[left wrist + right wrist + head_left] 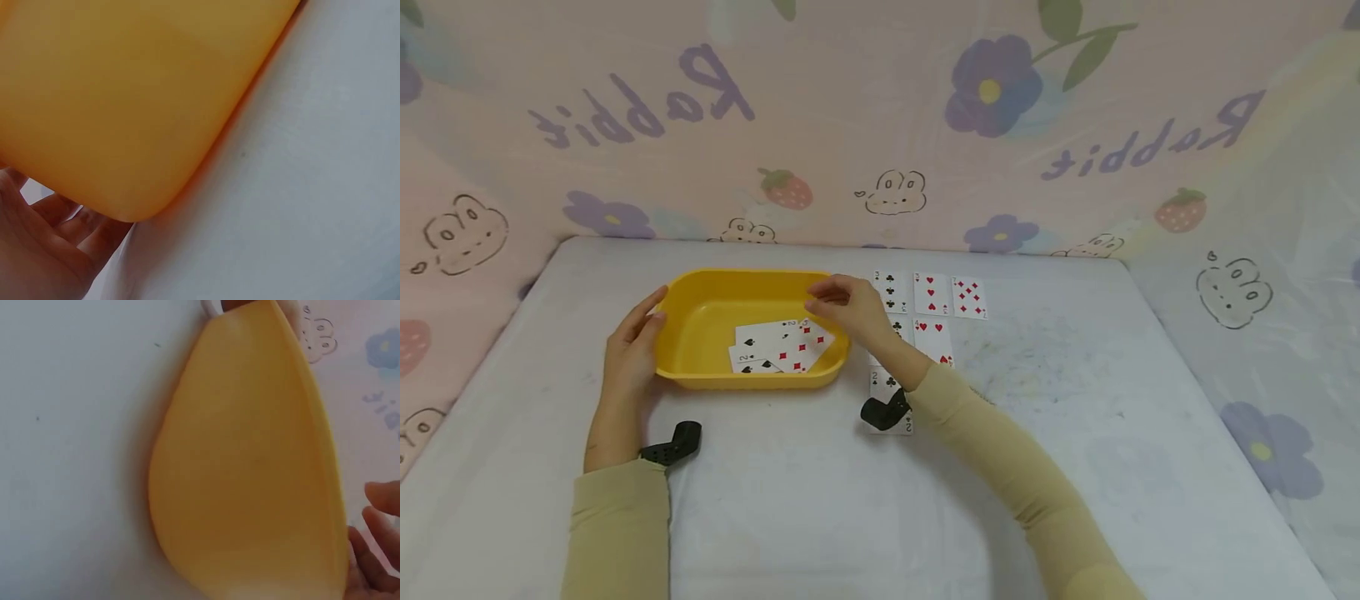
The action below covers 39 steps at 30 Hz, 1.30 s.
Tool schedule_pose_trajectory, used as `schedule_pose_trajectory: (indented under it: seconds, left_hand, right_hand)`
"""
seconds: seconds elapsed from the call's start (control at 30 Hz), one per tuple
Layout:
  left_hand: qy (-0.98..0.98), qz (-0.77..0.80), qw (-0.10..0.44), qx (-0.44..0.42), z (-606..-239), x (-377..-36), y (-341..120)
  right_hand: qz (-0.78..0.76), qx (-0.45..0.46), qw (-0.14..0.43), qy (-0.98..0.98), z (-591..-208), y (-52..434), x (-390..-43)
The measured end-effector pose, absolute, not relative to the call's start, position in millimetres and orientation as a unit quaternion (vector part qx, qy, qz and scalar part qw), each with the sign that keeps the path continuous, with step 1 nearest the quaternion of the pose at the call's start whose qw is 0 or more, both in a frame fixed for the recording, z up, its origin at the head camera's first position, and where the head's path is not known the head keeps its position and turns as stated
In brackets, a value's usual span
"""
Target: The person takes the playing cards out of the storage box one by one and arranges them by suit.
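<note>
The yellow tub stands on the surface, left of the middle and nearer the far edge than the near one, with loose cards inside. The left hand touches its left end, fingers fairly straight against the outer wall. The right hand hovers over its right end, thumb and fingers apart. Laid-out cards run from near the far edge toward the near edge, just right of the tub.
</note>
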<state>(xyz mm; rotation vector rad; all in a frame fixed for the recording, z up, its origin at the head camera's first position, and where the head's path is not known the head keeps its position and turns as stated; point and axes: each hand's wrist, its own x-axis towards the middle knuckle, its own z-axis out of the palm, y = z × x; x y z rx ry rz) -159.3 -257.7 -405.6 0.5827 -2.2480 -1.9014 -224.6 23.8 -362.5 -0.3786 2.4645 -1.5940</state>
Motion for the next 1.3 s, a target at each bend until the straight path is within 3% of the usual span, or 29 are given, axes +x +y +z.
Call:
schedule_pose_trajectory:
  seconds: [0.37, 0.63, 0.83, 1.3]
  left_hand:
    - [-0.771, -0.603, 0.076, 0.187, -405, -159, -256]
    - [-0.773, -0.602, 0.070, 0.187, -405, -160, -255]
    - [-0.766, -0.610, 0.068, 0.192, -404, -159, -255]
    - [-0.774, -0.596, 0.060, 0.207, -403, -160, -254]
  right_hand:
    - [-0.401, -0.280, 0.189, 0.852, -368, -4, -222]
    - [-0.294, -0.292, 0.268, 0.870, -371, -10, -225]
    - [-0.176, -0.265, 0.254, 0.913, -371, -16, -224]
    - [-0.114, -0.236, 0.230, 0.937, -372, -20, -219]
